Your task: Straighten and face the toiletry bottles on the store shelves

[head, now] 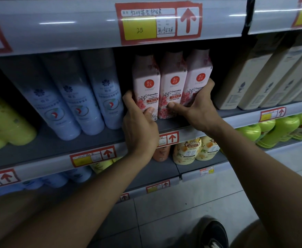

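On the middle shelf (pixel 171 125), three pink Camellia bottles (pixel 172 86) stand between your hands: left hand (pixel 139 120) grips them at nine o'clock, right hand (pixel 198 108) at three.

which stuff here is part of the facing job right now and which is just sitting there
In the job now:
- three pink Camellia conditioner bottles, side by side
- left hand, gripping the left bottle
- right hand, gripping the right bottle

Just sitting there:
- blue bottles
- yellow bottles
- cream cartons
- green bottles on the shelf below
- price tag
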`<state>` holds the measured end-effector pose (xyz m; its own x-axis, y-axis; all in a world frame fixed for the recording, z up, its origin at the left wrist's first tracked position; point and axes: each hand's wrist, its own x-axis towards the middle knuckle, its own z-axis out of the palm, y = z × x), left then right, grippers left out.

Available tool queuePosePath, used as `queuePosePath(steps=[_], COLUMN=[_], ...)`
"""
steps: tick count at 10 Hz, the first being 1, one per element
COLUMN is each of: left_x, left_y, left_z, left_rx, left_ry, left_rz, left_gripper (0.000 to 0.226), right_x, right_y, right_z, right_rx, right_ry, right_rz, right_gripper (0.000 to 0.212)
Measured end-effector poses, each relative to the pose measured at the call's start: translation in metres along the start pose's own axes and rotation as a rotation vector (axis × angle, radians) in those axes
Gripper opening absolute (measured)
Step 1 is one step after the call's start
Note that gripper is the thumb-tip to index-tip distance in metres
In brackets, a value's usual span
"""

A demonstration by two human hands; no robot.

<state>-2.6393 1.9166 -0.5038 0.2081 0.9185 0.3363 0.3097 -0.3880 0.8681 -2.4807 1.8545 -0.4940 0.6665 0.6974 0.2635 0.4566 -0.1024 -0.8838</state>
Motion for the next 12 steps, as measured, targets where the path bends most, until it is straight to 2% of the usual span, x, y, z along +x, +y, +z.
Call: queuePosePath(steps=[1,4,6,7,8,9,10,11,12], left_x=[0.001,-0.002,0.002,0.007,0.012,0.011,0.003,-0.002,-0.005], left_y=[-0.001,-0.004,-0.006,-0.011,-0.016,-0.020,-0.021,-0.025,-0.029], left_z=[0.001,0.000,-0.007,-0.013,-0.021,-0.033,-0.046,-0.067,-0.089], left_rx=[-0.011,-0.011,0.040,0.118,0.160,0.014,0.001,0.062,0.190], left_ry=[0.004,-0.019,-0.067,-0.122,-0.242,-0.403,-0.457,-0.412,-0.365], left_rz=[-0.002,0.045,0.072,0.116,0.125,0.071,0.110,0.195,0.338], left_gripper=[0.057,0.059,0.061,0.063,0.073,0.093,0.095,0.076,0.050], right_x=[0.000,0.001,-0.006,-0.008,-0.011,-0.018,-0.025,-0.038,-0.058], right_y=[0.001,0.005,-0.007,-0.011,-0.014,-0.016,-0.018,-0.021,-0.026], right_z=[0.001,-0.002,-0.007,-0.011,-0.011,-0.008,-0.008,-0.007,0.006], right_rx=[0.007,-0.021,-0.201,-0.410,-0.542,-0.474,-0.463,-0.450,-0.382], right_ry=[-0.003,-0.002,0.027,0.073,0.098,0.117,0.112,0.228,0.338], right_rz=[-0.011,0.036,0.054,0.033,0.053,0.070,0.077,0.063,-0.039], right_gripper=[0.108,0.096,0.093,0.105,0.106,0.096,0.088,0.088,0.062])
